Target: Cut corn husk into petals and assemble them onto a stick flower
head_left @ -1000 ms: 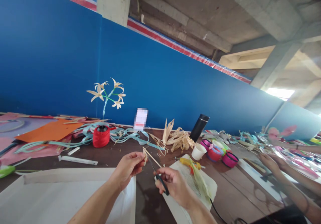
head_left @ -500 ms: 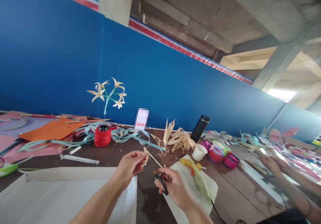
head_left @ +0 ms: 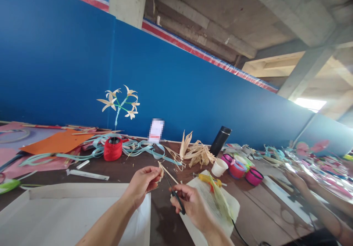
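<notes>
Between thumb and fingers, my left hand (head_left: 145, 182) pinches a small pale piece of husk (head_left: 160, 169). Black scissors (head_left: 178, 199) are held in my right hand (head_left: 189, 202), their blades pointing up and left near the husk piece. A thin pale stick (head_left: 169, 173) extends from near my left fingertips toward my right hand; which hand holds it is unclear. Dried corn husks (head_left: 199, 153) lie behind my hands. A yellow glue gun (head_left: 209, 180) and a green husk (head_left: 224, 200) rest on a printed sheet (head_left: 234, 206) at the right.
On the left are a white tray (head_left: 82, 216), a red thread spool (head_left: 113, 149) and orange paper (head_left: 57, 142). Husk flowers (head_left: 120, 104) stand near the blue partition. A black bottle (head_left: 220, 141) and a white cup (head_left: 219, 167) stand right of centre. Another person's hands (head_left: 300, 183) are at far right.
</notes>
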Motion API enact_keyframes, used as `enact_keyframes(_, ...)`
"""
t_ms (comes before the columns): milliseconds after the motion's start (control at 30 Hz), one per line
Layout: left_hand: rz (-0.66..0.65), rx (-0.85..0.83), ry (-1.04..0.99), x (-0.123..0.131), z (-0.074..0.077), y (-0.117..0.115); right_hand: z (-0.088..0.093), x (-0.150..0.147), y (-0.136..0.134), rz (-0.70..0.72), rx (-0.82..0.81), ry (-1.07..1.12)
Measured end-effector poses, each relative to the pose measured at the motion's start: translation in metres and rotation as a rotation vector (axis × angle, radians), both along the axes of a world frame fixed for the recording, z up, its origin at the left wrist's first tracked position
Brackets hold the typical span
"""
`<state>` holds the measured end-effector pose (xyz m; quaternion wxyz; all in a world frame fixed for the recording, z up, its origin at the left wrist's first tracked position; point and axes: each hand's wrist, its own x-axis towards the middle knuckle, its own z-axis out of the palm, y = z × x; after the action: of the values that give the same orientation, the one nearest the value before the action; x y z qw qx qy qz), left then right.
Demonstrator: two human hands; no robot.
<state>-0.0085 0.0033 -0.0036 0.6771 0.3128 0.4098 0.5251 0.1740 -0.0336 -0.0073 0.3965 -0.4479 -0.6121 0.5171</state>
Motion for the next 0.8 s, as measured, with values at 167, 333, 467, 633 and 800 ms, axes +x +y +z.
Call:
enact_keyframes(167,0.001,-0.008,-0.002,0.000,0.000,0.000,-0.002,0.000,0.000,-0.025,0.001,-0.007)
enact_keyframes(333,0.007,-0.007,-0.010,0.000,-0.001,0.000,-0.001,-0.001,-0.002,-0.039,0.003,-0.009)
enact_keyframes(467,-0.001,0.002,0.005,0.000,0.000,0.000,0.001,-0.005,-0.005,-0.049,0.002,0.009)
enact_keyframes(633,-0.011,0.015,0.014,0.000,0.002,0.000,0.005,-0.002,-0.003,-0.065,0.018,0.027)
enact_keyframes(800,-0.018,0.019,0.024,0.000,0.000,0.000,0.004,0.024,0.006,-0.155,0.055,-0.168)
